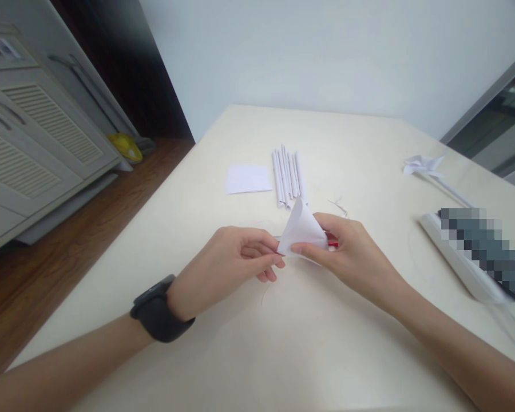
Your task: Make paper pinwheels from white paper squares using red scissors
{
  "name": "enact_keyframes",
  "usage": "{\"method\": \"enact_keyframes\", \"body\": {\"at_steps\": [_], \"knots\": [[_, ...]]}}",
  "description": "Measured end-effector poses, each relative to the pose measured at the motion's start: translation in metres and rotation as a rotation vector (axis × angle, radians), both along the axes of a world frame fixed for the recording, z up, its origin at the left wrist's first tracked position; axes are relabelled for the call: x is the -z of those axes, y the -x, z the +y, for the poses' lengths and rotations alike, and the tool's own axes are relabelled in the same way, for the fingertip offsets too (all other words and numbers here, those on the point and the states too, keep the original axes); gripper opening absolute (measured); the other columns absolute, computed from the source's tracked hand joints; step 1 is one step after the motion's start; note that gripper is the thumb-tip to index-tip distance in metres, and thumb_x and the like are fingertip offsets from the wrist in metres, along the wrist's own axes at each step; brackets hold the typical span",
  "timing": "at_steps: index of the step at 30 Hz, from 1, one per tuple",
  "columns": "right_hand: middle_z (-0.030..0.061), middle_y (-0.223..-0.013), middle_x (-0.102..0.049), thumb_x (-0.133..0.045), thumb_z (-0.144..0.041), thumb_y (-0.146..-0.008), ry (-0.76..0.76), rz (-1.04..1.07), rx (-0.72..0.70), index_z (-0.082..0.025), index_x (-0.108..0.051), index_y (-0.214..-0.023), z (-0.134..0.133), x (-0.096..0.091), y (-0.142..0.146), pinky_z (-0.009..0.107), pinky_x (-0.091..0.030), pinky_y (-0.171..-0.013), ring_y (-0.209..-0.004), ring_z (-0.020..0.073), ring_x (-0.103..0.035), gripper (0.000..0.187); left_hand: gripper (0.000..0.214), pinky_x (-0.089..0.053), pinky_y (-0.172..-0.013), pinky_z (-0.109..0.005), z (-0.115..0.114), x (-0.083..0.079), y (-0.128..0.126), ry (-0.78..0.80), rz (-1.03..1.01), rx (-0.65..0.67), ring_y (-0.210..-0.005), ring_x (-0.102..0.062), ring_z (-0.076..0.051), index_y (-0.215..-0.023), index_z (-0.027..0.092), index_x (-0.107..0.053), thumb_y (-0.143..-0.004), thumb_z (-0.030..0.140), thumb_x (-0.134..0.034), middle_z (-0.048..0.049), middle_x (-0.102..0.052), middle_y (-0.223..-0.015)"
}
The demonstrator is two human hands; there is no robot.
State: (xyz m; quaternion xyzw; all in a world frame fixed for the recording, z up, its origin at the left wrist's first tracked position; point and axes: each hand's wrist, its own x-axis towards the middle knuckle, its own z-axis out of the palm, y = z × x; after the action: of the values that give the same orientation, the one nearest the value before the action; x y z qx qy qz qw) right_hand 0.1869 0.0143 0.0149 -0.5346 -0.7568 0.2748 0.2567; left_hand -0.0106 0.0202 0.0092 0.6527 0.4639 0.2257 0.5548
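A white sheet of paper [302, 228] is curled over between my two hands, above the near middle of the table. My left hand [251, 252] pinches its left corner between thumb and fingertips. On the other side, my right hand [341, 243] grips the sheet, thumb in front and fingers behind. A red object [333, 244] shows partly beneath my right hand; the rest of it is hidden. Just beyond the sheet lie several rolled paper sticks [288, 174], side by side. Left of them rests a flat stack of white paper [248, 178].
A paper pinwheel [423, 166] on a stick lies at the right of the table [326, 343]. Nearer stands a white device [459, 257] with a blurred dark top and cables. Thin wires [339, 206] lie past my right hand. Louvred cabinets [43, 131] stand at the left.
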Motion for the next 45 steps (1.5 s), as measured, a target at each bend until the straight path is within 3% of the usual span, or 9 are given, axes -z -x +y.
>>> {"method": "enact_keyframes", "body": {"at_steps": [35,45], "knots": [[-0.0039,-0.066,-0.050,-0.060,-0.035,-0.077,0.042,0.054,0.027,-0.020,-0.051,-0.074,0.0025,0.0022,0.0031,0.024,-0.035,-0.051,-0.060,0.0114,-0.046,0.018,0.015,-0.054,-0.066,-0.026,0.0011,0.0017,0.0014,0.004,-0.022,0.007,-0.066,-0.064,-0.014,-0.081,0.017,-0.062,-0.078,0.031,-0.059,-0.0028,-0.069,-0.078],[-0.0035,-0.064,-0.046,-0.058,-0.033,-0.078,0.042,0.055,0.020,-0.019,-0.048,-0.071,-0.0002,-0.0011,0.0035,0.024,-0.032,-0.050,-0.058,0.0112,-0.043,0.018,0.017,-0.054,-0.068,-0.031,-0.0013,-0.0073,-0.0007,0.042,-0.019,0.003,-0.067,-0.065,-0.017,-0.084,0.016,-0.062,-0.077,0.031,-0.058,-0.0055,-0.069,-0.082]]}}
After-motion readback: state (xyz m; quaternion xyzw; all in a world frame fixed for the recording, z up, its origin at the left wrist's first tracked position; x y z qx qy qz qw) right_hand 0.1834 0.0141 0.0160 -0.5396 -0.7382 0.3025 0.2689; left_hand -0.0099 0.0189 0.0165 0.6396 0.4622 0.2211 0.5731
